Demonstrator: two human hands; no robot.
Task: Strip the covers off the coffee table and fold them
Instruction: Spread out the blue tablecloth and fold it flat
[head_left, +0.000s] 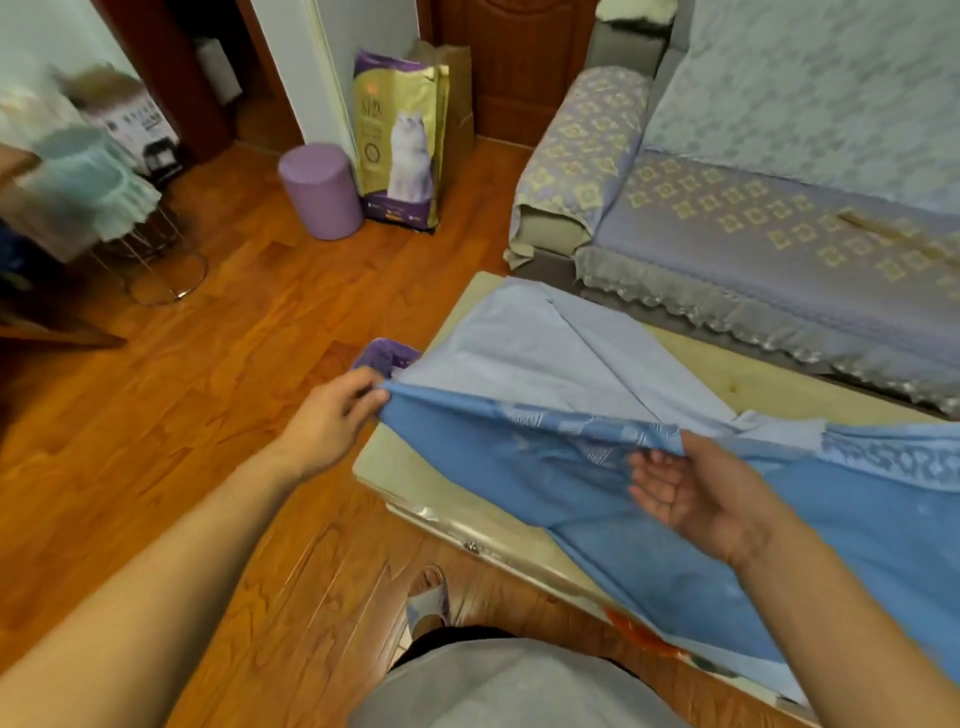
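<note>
A cover (649, 499) lies across the bench (415, 467), which stands on the floor (234, 364) in front of a sofa (779, 218). The left hand (332, 410) pinches the cover's edge at the bench's left end; the right hand (696, 499) holds the same edge further right. Beyond the bench's left end, a stool (320, 191) stands just left of a pet food bag (400, 140), both against the far wall.

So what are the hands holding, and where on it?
The blue cover. The left hand pinches a corner; the right hand holds the same lifted edge further along, thumb over it.
</note>
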